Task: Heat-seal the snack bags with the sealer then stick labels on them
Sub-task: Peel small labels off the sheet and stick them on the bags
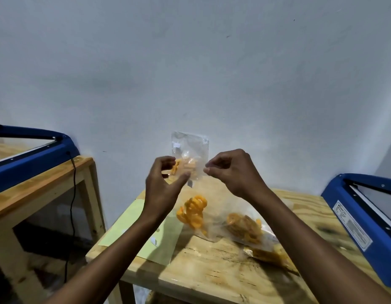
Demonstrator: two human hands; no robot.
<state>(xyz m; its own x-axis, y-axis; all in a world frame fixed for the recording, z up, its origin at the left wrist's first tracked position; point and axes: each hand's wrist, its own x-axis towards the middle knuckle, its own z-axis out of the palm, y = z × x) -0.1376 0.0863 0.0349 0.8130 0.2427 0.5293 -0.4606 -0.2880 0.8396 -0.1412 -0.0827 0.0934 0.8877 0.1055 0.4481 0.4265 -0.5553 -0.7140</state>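
Note:
A clear snack bag (pixel 190 150) with orange snacks in its lower part is held upright above the back of the wooden table (pixel 212 270), with a small white label (pixel 176 145) near its top left. My left hand (pixel 161 189) grips the bag's lower left between curled fingers and thumb. My right hand (pixel 231 172) has its fingers curled and pinches at the bag's right edge. A blue heat sealer (pixel 361 213) lies on the table's right side. A pale green label sheet (pixel 128 227) lies at its left.
Three more clear bags of orange snacks (pixel 193 212) (pixel 245 227) (pixel 269 253) lie on the table under my hands. A second blue sealer (pixel 32 159) sits on a higher wooden stand (pixel 43 183) at left, its black cable (pixel 73 194) hanging down. A white wall stands close behind.

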